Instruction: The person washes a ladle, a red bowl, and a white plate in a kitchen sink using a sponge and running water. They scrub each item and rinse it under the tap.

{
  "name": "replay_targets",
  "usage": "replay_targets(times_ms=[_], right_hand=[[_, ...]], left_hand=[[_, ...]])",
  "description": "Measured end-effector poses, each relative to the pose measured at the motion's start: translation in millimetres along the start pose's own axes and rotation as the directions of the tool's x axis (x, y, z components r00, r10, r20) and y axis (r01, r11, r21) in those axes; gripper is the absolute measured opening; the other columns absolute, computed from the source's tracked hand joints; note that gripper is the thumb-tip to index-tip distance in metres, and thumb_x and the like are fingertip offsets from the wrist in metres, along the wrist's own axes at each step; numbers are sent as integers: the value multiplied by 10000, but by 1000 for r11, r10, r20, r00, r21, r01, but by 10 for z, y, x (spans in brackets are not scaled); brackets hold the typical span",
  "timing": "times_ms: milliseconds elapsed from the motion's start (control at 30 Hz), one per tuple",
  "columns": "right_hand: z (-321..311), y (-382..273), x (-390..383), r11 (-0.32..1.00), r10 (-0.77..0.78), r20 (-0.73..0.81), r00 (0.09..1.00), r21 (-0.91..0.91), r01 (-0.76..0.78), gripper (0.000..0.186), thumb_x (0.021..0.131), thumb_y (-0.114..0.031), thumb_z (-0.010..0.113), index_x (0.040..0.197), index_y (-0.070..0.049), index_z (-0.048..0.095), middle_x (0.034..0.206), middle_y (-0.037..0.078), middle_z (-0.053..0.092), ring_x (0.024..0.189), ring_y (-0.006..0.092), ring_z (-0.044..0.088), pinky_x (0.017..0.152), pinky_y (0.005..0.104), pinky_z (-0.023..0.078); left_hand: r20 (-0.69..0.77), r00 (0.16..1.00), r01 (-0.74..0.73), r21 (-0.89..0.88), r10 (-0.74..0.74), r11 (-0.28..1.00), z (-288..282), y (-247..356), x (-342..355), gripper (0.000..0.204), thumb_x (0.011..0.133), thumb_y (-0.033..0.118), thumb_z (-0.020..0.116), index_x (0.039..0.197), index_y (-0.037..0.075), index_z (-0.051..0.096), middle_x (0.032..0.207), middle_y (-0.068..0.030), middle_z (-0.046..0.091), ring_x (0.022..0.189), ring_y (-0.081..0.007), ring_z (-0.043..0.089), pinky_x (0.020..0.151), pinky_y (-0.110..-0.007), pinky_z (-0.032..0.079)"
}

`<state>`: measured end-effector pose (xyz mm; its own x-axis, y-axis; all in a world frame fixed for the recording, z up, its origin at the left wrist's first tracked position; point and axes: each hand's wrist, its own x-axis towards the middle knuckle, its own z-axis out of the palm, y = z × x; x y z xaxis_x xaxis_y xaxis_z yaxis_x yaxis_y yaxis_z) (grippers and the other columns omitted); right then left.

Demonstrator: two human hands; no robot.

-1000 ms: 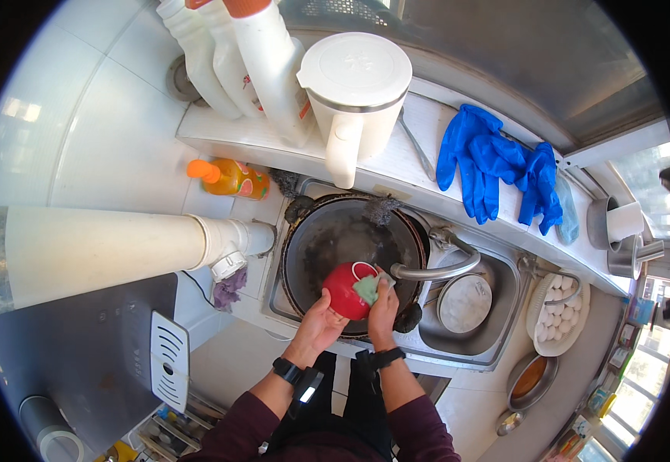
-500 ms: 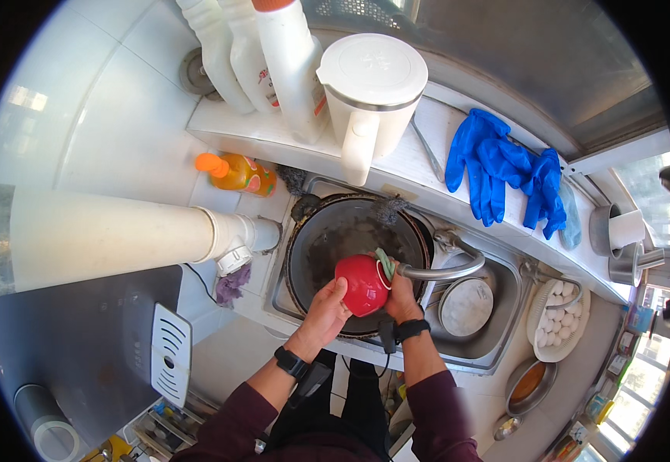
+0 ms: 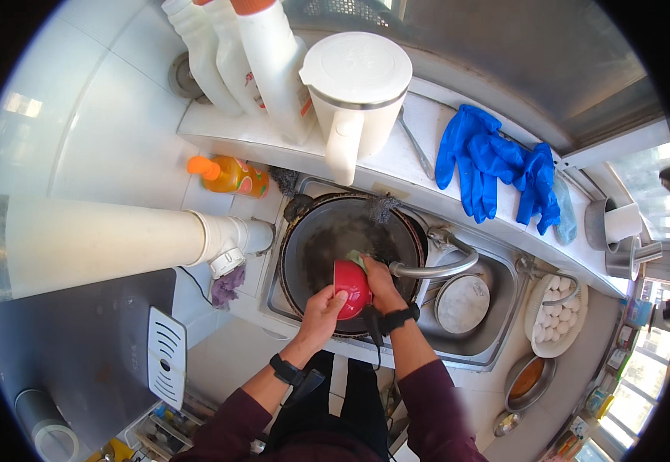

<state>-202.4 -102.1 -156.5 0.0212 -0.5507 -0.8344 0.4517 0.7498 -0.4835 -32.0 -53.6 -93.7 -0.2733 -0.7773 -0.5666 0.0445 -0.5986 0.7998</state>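
A red bowl is tilted above a wide dark pan in the left sink basin. My left hand grips the bowl from its near left side, thumb lying on the red wall. At the bowl's far right side, my right hand is closed on a pale green cloth or sponge, only part of which shows. Dark water seems to lie in the pan. The curved metal faucet reaches toward the pan, just right of my right hand.
The right basin holds a pale round dish. Behind stands a ledge with a white pitcher, several bottles and blue gloves. An orange bottle and thick pipe are left; an egg basket is right.
The red bowl has turned and shifted slightly left in my left hand. My right hand has moved left and up along it with the green cloth. The whole view has shifted slightly.
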Motion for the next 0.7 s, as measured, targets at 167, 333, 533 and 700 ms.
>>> replay_targets(times_ms=[167, 333, 533, 700], right_hand=[[-168, 329, -365, 902, -148, 222, 964, 430, 39, 474, 1114, -247, 510, 1571, -123, 479, 1483, 70, 585, 1327, 229, 590, 1113, 411, 461], [-381, 321, -321, 966, -152, 454, 878, 254, 36, 556, 1096, -128, 551, 1629, -180, 402, 1557, 78, 527, 1358, 242, 579, 1090, 521, 492], [-127, 460, -111, 904, 40, 67, 997, 423, -65, 494, 1075, -32, 529, 1560, -117, 491, 1414, 78, 628, 1238, 232, 659, 969, 489, 586], [-157, 521, 80, 907, -319, -219, 922, -352, 230, 496, 1000, 2, 529, 1495, -35, 527, 1342, 137, 661, 1193, 305, 674, 983, 450, 556]], left_hand=[[76, 991, 131, -471, -108, 872, -166, 85, 125, 398, 1112, 334, 558, 1353, 20, 599, 1250, -88, 708, 1100, -185, 714, 984, -363, 574], [187, 971, 220, -467, -148, 857, -351, 108, 195, 394, 1107, 337, 568, 1360, 38, 606, 1278, -65, 701, 1166, -186, 689, 1027, -370, 550], [176, 979, 158, -319, -106, 935, -431, 154, 253, 375, 1103, 328, 587, 1337, 37, 622, 1192, -31, 702, 1070, -118, 676, 973, -314, 549], [102, 995, 7, -11, -6, 1000, -483, 130, 267, 301, 1114, 263, 575, 1273, 24, 666, 1102, 4, 707, 1013, -68, 645, 943, -270, 527]])
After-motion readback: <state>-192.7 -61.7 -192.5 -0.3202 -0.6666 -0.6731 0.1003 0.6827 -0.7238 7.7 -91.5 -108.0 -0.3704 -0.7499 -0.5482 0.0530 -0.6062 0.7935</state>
